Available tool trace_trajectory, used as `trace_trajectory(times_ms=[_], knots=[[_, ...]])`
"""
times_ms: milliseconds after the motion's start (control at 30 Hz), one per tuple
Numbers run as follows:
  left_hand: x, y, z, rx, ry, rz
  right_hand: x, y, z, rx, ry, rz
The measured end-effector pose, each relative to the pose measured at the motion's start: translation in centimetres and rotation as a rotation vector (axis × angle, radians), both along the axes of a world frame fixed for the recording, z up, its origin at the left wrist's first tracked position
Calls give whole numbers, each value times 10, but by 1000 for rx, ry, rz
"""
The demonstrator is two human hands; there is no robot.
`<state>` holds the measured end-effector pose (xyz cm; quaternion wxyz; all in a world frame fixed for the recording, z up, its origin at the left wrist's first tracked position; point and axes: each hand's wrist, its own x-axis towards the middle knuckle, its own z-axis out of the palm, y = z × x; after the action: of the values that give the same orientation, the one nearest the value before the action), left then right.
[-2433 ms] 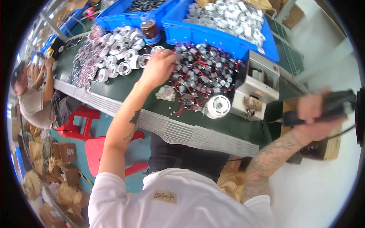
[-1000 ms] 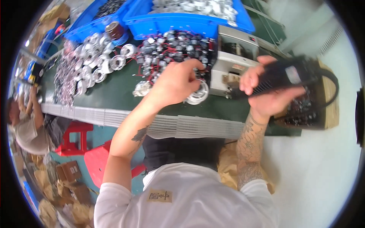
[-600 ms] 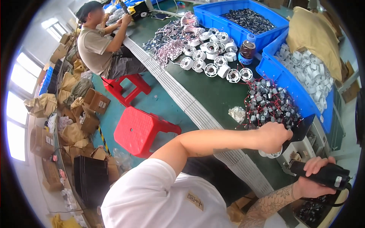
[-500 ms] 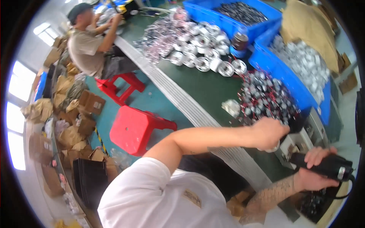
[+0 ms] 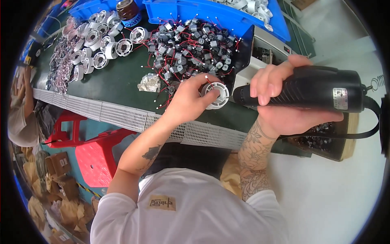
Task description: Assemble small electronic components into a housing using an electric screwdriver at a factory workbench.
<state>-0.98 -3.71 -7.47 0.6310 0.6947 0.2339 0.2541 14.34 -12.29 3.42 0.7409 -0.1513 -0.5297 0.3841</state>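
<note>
In my left hand [image 5: 190, 99] I grip a round white plastic housing [image 5: 223, 99], thumb pressed into its open middle, fingers over its far rim. A small red wire with a white plug stands out at its far side. My right hand [image 5: 282, 120] is wrapped round a black electric screwdriver [image 5: 321, 87] lying sideways. The screwdriver's nose points left at the housing's right side, very close to it; I cannot tell whether the bit touches. A heap of small grey motors [image 5: 191, 49] with red wires lies just beyond my left hand.
More white housings [image 5: 100, 60] stand to the left by shiny wrapped parts [image 5: 65, 61]. Blue bins [image 5: 174, 12] and a brown jar [image 5: 127, 10] line the back. A grey metal box [image 5: 248, 75] stands behind the screwdriver, whose cable [image 5: 371, 105] hangs right. A co-worker [image 5: 24, 110] sits far left.
The view has swung to the right. My left hand, earlier a closed fist near the grey box, now shows the white housing at the screwdriver's nose. The right hand keeps its hold on the screwdriver.
</note>
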Motion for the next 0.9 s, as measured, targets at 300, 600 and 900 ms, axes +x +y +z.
trace_trajectory(times_ms=[300, 600, 900], knots=[[-2, -8, 8, 20, 56, 44, -11, 6, -12, -103, 21, -104], [-8, 8, 3, 282, -16, 96, -19, 29, -11, -103, 12, -44], [11, -15, -15, 292, -153, 92, -12, 1, -17, -184, -10, -156]])
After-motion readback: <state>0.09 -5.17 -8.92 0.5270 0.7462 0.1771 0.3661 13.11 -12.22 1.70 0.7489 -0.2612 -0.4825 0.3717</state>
